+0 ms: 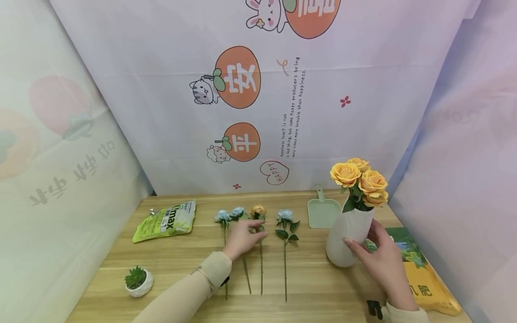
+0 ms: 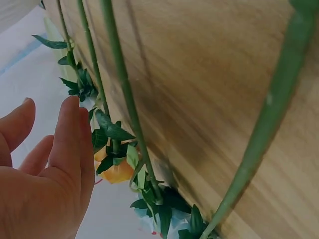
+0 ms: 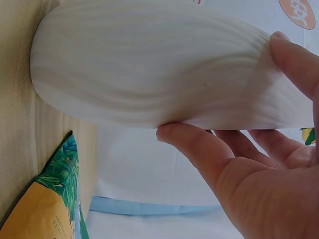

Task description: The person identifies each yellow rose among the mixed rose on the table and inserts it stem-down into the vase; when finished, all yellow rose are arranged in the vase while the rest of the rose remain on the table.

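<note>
The white vase (image 1: 348, 235) is stood on the wooden table (image 1: 181, 264), on the right side, and yellow roses (image 1: 360, 179) are held in it. It is gripped by the right hand (image 1: 379, 260), whose thumb and fingers (image 3: 199, 144) are curled around its ribbed body (this is seen clearly in the right wrist view). To the left of the vase, four loose flowers are laid in a row with stems pointing near: three pale blue ones (image 1: 285, 216) and one orange flower (image 1: 258, 211). The left hand (image 1: 241, 237) is held open over the orange flower's stem (image 2: 124, 94), with fingers (image 2: 70, 134) straight; whether the stem is touched cannot be told. A green dustpan (image 1: 323, 211) is placed behind the vase, a yellow bag (image 1: 420, 273) at its right. A green packet (image 1: 166, 220) and a small potted plant (image 1: 138, 281) are seen at the left.
</note>
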Motion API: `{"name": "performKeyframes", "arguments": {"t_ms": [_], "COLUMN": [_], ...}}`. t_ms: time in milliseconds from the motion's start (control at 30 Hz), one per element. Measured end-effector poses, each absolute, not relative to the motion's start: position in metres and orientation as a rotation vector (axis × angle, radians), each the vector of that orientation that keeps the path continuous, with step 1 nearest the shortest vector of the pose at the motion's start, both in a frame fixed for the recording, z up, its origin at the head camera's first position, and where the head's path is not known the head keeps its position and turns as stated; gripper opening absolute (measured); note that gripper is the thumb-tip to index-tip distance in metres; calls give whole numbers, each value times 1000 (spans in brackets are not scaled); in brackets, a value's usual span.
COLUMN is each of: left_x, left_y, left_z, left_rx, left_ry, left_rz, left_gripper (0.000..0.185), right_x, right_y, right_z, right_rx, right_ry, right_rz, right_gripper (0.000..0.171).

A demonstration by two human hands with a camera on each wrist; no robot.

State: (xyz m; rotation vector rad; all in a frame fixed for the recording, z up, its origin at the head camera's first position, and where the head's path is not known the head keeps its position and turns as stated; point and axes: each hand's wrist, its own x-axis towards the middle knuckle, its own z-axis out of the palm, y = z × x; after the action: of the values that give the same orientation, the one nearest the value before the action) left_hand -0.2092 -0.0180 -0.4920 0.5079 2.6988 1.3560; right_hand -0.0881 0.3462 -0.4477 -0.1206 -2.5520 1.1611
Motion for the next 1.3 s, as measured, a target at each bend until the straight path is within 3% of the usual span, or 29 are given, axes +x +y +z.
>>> {"name": "performKeyframes", "arguments": {"t_ms": [1300], "left_x": [-215], "left_y": [-4], "left_z": [-519], "left_rx": [642], "left_ry": [2798], "left_rz": [979], "left_gripper": [55], "right_x": [-86], "right_y": [344], "right_z": [-446], "right_rx": [-146], "right_ry": [-2562], "right_rz": [1196], "right_gripper": [91]}}
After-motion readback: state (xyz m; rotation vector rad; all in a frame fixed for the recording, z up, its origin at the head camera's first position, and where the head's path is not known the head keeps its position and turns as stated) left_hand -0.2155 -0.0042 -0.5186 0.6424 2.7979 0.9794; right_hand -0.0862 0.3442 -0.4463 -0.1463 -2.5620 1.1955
